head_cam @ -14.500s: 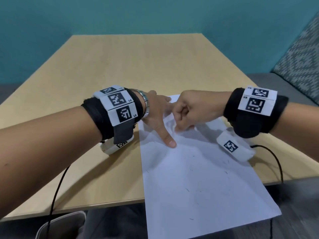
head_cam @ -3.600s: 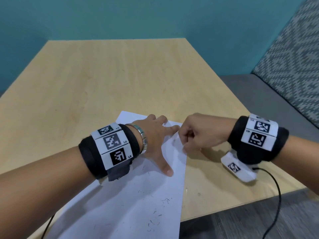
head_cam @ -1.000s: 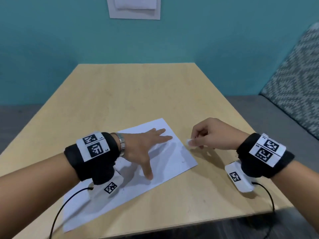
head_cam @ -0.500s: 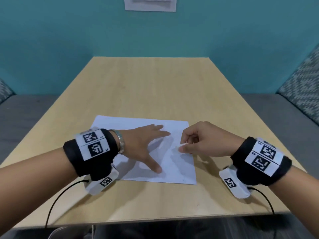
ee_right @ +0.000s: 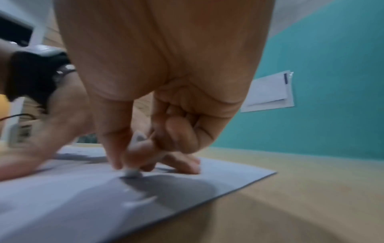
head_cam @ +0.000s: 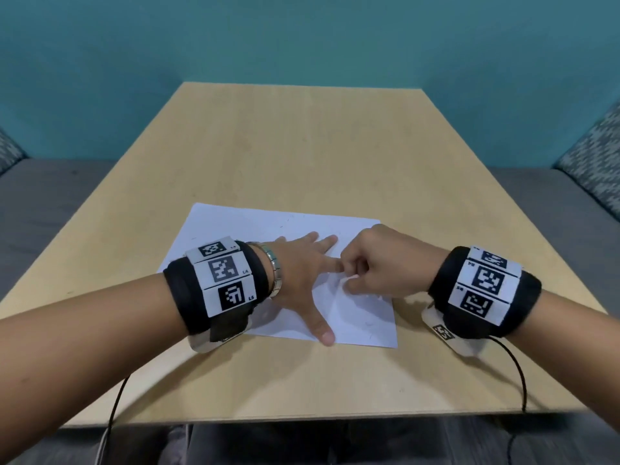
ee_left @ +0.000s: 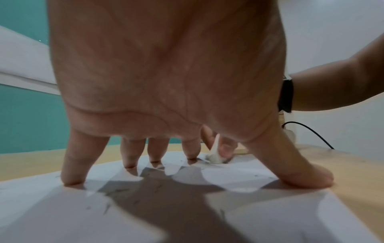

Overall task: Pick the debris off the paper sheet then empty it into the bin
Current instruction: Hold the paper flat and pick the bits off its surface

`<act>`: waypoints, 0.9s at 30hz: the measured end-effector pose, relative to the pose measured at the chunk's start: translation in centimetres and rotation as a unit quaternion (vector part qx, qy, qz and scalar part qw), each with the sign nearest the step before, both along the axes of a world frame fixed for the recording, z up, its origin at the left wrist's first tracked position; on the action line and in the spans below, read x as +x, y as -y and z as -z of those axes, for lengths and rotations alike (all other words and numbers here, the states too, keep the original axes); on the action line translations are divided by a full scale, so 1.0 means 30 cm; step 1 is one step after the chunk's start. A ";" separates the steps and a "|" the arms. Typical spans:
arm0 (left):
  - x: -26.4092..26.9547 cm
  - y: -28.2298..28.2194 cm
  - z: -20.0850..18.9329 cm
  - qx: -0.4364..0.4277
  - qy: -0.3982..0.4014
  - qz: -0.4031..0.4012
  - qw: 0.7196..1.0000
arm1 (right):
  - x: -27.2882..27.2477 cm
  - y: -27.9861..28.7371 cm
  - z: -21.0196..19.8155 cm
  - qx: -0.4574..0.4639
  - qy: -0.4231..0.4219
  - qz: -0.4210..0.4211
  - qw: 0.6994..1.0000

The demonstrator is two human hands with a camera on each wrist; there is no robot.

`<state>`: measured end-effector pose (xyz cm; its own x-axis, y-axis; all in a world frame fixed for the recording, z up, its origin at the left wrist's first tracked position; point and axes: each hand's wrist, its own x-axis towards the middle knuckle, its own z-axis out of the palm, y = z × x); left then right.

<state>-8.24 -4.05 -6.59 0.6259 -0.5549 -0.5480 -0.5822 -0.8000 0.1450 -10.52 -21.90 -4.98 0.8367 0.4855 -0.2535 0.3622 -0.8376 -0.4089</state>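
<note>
A white paper sheet (head_cam: 268, 226) lies on the wooden table (head_cam: 302, 146) near its front edge. Small dark specks of debris (ee_left: 106, 208) are scattered over it. My left hand (head_cam: 315, 280) lies spread on the sheet, its straight fingers and thumb pressing it down. My right hand (head_cam: 349, 281) is curled just right of the left index finger. Its thumb and fingertips pinch a small white lump (ee_left: 215, 157) whose lower end touches the paper (ee_right: 207, 189). The lump (ee_right: 133, 172) looks blurred in the right wrist view. No bin is in view.
Black cables (head_cam: 516, 374) run from both wrist cameras over the table's front edge. Grey benches with patterned cushions (head_cam: 597, 156) flank the table. A white paper holder (ee_right: 268, 92) hangs on the teal wall. The far half of the table is bare wood.
The sheet has turned from slanted to square with the table edge. My right hand moved left from beside the sheet onto it, bringing the white lump down near the left index finger.
</note>
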 end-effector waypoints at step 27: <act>-0.021 0.048 -0.021 0.013 -0.027 -0.031 0.999 | -0.027 0.025 0.010 -0.002 -0.025 0.012 1.000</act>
<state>-8.86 -5.50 -5.96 0.6282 -0.5005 -0.5957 -0.5231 -0.8384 0.1528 -11.33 -22.66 -5.30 0.8342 0.4653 -0.2960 0.3223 -0.8469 -0.4230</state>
